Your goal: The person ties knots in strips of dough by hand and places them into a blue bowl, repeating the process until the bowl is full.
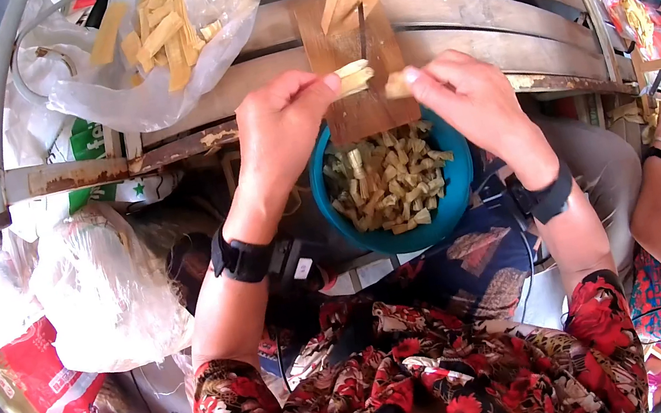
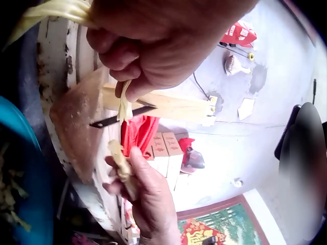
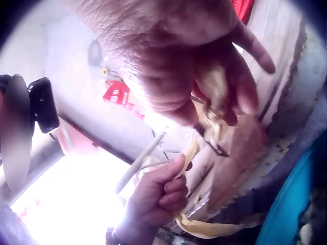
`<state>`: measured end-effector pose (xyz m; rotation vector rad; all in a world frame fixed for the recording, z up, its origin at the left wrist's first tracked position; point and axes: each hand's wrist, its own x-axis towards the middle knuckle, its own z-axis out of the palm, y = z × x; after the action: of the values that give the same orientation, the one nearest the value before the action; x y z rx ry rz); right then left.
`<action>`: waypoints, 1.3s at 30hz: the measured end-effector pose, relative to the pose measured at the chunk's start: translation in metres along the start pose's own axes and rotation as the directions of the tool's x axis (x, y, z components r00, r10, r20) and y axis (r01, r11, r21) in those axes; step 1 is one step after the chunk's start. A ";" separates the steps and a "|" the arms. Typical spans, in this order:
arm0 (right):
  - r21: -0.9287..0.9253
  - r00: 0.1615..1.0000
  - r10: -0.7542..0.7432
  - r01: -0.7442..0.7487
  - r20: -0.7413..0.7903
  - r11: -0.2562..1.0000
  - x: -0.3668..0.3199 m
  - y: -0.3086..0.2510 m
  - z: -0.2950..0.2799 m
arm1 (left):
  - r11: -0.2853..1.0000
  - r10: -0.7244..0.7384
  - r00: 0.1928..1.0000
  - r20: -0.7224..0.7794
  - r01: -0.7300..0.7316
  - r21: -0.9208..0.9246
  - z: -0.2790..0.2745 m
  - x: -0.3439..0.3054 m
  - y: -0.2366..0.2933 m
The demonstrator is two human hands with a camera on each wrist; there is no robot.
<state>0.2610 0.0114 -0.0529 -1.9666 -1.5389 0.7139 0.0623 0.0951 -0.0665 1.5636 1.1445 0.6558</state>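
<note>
Writing: I read nothing legible. The white sack [image 1: 94,146] under the counter's edge shows green print and a green star. The red carton [image 1: 30,383] at lower left and the red boxes [image 2: 161,153] in the left wrist view carry print too small to make out. Item: pale strip [image 1: 352,77], yellowish, flat and fibrous, held over the wooden board [image 1: 328,39], just beside a thin dark blade [image 1: 361,31] that stands up from it. Left hand [image 1: 281,127]: grip pinched on the pale strip. Right hand [image 1: 466,98]: grip closed on a short piece [image 1: 396,86] of the same stuff, near the strip's end. Below both hands, a blue bowl [image 1: 456,193] holds cut pieces [image 1: 388,179]; a clear bag [image 1: 108,95] on the slatted counter [image 1: 495,36] holds longer sticks. Hard to make out: the right wrist view is blurred and backlit, and I cannot tell whether strip and blade touch.
</note>
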 end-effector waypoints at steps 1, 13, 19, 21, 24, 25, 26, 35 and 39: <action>0.026 0.994 -0.101 0.102 -0.038 0.994 -0.007 -0.005 0.000 | 0.996 -0.070 0.995 0.068 0.073 -0.053 -0.001 -0.010 0.013; 0.737 0.959 -0.253 0.261 -0.126 0.623 -0.100 -0.070 -0.026 | 0.972 -0.083 0.770 0.633 0.202 -0.119 -0.034 -0.082 0.051; 0.722 0.994 -0.104 0.048 0.033 0.690 -0.119 -0.065 -0.005 | 0.932 0.040 0.893 0.448 0.127 -0.338 -0.022 -0.098 0.058; 0.807 0.989 -0.040 -0.090 0.139 0.584 -0.117 -0.062 0.001 | 0.768 0.047 0.885 0.464 0.265 -0.583 -0.015 -0.106 0.062; 0.840 0.984 -0.016 -0.143 0.178 0.524 -0.117 -0.062 0.006 | 0.738 0.074 0.887 0.455 0.258 -0.624 -0.013 -0.109 0.062; 0.841 0.995 -0.020 -0.074 0.100 0.536 -0.116 -0.059 0.012 | 0.754 0.085 0.895 0.438 0.229 -0.615 -0.013 -0.109 0.054; 0.835 1.000 -0.023 -0.004 0.020 0.550 -0.117 -0.057 0.015 | 0.769 0.099 0.901 0.422 0.200 -0.607 -0.013 -0.110 0.050; 0.774 0.950 -0.048 0.281 -0.309 0.568 -0.136 -0.068 0.020 | 0.825 0.057 0.976 0.212 0.073 -0.560 0.002 -0.116 0.048; 0.640 0.918 -0.180 0.377 -0.353 0.670 -0.134 -0.059 0.021 | 0.741 -0.100 0.984 0.146 0.172 -0.649 0.002 -0.118 0.047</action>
<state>0.1776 -0.1057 -0.0167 -1.1557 -1.1289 0.7250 0.0333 -0.0131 -0.0067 0.8779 0.8045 0.7667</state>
